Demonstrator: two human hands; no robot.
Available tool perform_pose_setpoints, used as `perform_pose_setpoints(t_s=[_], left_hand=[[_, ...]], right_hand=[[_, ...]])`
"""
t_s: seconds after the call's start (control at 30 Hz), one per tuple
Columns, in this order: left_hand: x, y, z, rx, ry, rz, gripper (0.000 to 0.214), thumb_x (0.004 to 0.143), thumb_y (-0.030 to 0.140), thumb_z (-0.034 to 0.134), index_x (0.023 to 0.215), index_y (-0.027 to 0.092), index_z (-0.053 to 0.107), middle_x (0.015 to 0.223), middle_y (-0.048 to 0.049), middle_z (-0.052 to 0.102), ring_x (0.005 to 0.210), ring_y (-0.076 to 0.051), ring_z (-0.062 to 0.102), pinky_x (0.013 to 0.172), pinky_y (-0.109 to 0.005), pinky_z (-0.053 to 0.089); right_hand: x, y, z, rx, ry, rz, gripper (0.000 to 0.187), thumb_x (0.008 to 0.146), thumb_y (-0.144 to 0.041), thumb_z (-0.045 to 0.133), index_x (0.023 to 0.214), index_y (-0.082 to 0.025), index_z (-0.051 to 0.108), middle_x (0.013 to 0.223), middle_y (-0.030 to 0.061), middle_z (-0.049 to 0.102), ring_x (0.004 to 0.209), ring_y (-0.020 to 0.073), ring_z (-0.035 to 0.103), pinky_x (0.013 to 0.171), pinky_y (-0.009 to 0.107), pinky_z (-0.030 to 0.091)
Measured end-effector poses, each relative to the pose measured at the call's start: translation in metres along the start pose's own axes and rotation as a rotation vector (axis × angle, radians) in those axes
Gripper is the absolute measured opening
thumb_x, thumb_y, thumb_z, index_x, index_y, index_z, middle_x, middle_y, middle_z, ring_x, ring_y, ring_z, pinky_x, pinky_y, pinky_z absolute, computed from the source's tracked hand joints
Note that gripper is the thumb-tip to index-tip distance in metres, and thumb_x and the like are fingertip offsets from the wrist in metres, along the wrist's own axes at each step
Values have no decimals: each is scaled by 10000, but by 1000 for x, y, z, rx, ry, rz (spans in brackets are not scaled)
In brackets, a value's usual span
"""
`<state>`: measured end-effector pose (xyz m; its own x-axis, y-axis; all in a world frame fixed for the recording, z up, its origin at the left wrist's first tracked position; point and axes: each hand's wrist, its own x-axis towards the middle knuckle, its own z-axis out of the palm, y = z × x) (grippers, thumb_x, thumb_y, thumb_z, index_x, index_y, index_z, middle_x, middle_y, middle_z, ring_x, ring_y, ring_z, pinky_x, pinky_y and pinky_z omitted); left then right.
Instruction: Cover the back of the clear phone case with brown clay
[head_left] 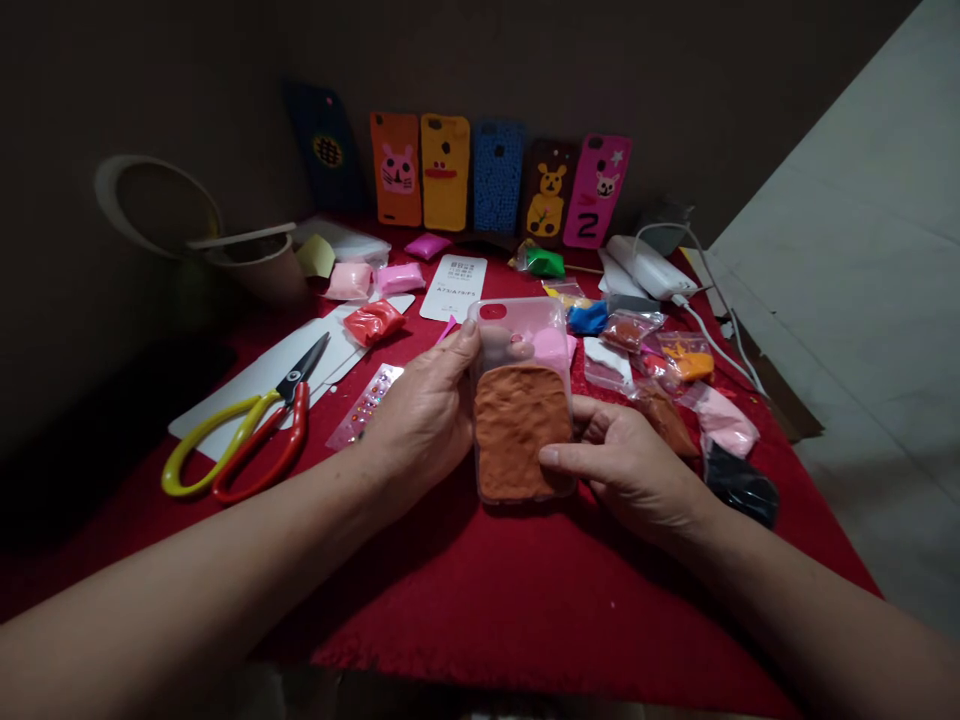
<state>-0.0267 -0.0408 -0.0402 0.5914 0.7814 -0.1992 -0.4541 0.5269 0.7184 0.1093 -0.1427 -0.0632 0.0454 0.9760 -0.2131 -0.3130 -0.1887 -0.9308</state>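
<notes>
Fingers [555,457] closed on clear case [529,318]: left hand [431,410] at ten o'clock, right hand [637,460] at four, thumb on brown clay [517,430]. Case held over red cloth [487,600]. Clay best pressed evenly, case braced from behind.

Right hand [636,468]: most fingertips hidden behind brown clay [516,425]; white card [435,300]: fine print [450,308] illegible.

Six decorated phone cases [498,178] along far edge of desk [487,605], one clear case [536,318], one brown slab [522,430], one pair of scissors [259,430], one printed card [453,287], one gem sheet [367,406].
</notes>
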Motion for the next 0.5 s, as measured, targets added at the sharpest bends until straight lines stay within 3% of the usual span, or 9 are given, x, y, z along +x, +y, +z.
perform_pose_setpoints(t_s=[0.1, 0.2, 0.5], left_hand=[[1, 0, -1, 18, -46, 13, 329, 975, 303, 449, 834, 123, 685, 874, -97, 722, 850, -198, 696, 827, -349, 572], [1, 0, -2, 32, -57, 9, 342, 971, 319, 461, 809, 122, 688, 808, -88, 712, 818, -197, 696, 821, -354, 572], [0, -1, -2, 27, -80, 30, 353, 986, 273, 416, 813, 122, 684, 772, -80, 697, 806, -190, 690, 835, -354, 562]], right_hand=[[-1, -1, -1, -47, 4, 0, 228, 691, -172, 783, 912, -176, 726, 849, -2, 726, 666, 89, 618, 650, 218, 497], [-1, -1, -1, -59, 4, 13, 185, 720, -187, 766, 902, -181, 733, 819, -10, 723, 657, 86, 614, 595, 197, 470], [-1, -1, -1, -18, -9, 30, 284, 686, -272, 818, 950, -200, 739, 942, 32, 747, 811, 158, 679, 752, 281, 537]])
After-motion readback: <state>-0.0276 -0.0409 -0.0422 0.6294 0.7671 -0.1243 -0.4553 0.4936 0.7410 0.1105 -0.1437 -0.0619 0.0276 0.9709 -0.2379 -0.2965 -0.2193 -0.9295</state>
